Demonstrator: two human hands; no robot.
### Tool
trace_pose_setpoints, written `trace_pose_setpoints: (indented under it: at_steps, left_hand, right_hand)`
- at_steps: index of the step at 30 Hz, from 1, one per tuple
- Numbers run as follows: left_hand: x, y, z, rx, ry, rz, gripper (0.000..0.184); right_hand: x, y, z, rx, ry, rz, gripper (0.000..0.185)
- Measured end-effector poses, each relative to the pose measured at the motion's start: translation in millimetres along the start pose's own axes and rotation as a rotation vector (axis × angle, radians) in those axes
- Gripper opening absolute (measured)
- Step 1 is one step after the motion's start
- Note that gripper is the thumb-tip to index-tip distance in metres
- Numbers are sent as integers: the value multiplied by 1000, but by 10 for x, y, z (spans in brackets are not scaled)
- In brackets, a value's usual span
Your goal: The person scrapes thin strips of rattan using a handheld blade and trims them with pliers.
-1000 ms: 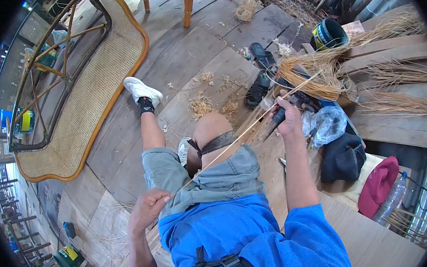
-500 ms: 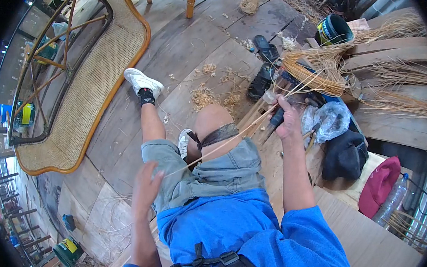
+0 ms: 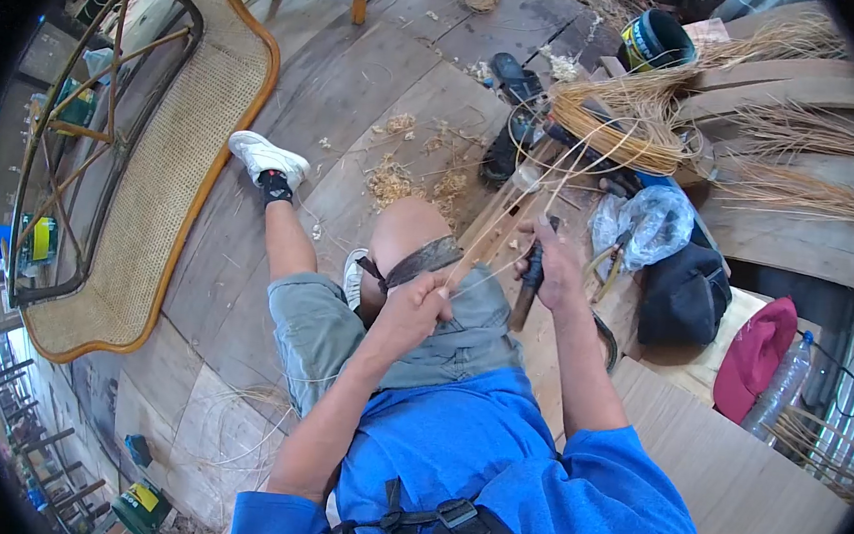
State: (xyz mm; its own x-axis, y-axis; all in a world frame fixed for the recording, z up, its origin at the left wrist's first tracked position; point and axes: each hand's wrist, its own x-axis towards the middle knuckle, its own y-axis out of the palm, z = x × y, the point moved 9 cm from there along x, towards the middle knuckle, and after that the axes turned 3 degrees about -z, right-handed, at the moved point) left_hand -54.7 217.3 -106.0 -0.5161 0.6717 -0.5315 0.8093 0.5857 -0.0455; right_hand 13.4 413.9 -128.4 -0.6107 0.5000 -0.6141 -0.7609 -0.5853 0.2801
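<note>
The left hand point(image 3: 416, 308), at the center of the frame, pinches cane point(image 3: 463, 262) between thumb and fingers above the thigh; how many strands, I cannot tell. The right hand point(image 3: 555, 267), right of center, has its fingers curled at one dark tool point(image 3: 532, 280). Beyond the hands lies one coil point(image 3: 622, 142); just left of it are two sandals point(image 3: 505, 148). At right are one clear bag point(image 3: 659, 225), one red cap point(image 3: 752, 365) and one bottle point(image 3: 784, 388); one bucket point(image 3: 655, 42) stands at upper right.
</note>
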Motion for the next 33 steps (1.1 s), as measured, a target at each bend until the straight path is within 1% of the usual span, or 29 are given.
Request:
trace_pose_setpoints:
  at_steps: [2, 3, 6, 8, 10, 11, 13, 16, 17, 20, 23, 26, 29, 30, 31, 32, 33]
  left_hand:
    - [-89, 12, 27, -133, -19, 39, 25]
    - [-109, 13, 25, -152, -23, 32, 25]
    - [-108, 21, -26, -188, 0, 7, 25]
    - [-125, 0, -48, -191, 43, -31, 25]
    - [-157, -44, -43, -79, 16, -31, 24]
    - [-174, -78, -46, -24, 3, -33, 24]
    - [-212, -97, -13, -169, -53, -9, 24]
    - [-275, -134, 3, -312, -107, -6, 24]
    - [-299, -151, 10, -349, -122, -15, 23]
    - [-341, -191, 14, -439, -145, -40, 24]
    - [-346, -197, 66, -416, -164, -8, 24]
    - [-360, -192, 57, -366, -159, -7, 25]
    - [-375, -198, -70, -207, 8, -35, 25]
    - [-365, -225, -75, -66, 82, -74, 25]
    - [-364, -263, -54, 73, 159, -117, 26]
    - [-375, -288, -79, 211, 238, -167, 26]
    - [-457, -315, -289, 442, 211, -253, 25]
  right_hand:
    - [-14, -99, -92, -18, 33, -5, 27]
    - [-52, -132, -104, -21, 30, -45, 25]
    - [-98, -263, -229, -209, 50, -63, 27]
    - [-121, -311, -297, -253, 60, -43, 30]
    - [-151, -310, -357, -298, 74, -14, 33]
    - [-175, -258, -342, -323, 40, 27, 37]
    - [-271, -105, -282, -369, -24, 108, 45]
    - [-429, 132, -190, -492, -5, 180, 52]
    - [-411, 127, -212, -482, -4, 163, 51]
    - [-263, -191, -321, -609, -1, 11, 49]
    - [-60, -601, -428, -1036, -292, -118, 46]
    - [-283, -737, -511, -1217, -151, -211, 43]
    - [-513, -688, -587, -1270, -219, -197, 39]
    - [-574, -645, -568, -1275, -248, -193, 38]
    - [-601, -635, -601, -1270, -209, -176, 34]
    - [-654, -615, -536, -1284, -384, -175, 33]
    - [-710, -626, -523, -1292, -563, -165, 33]
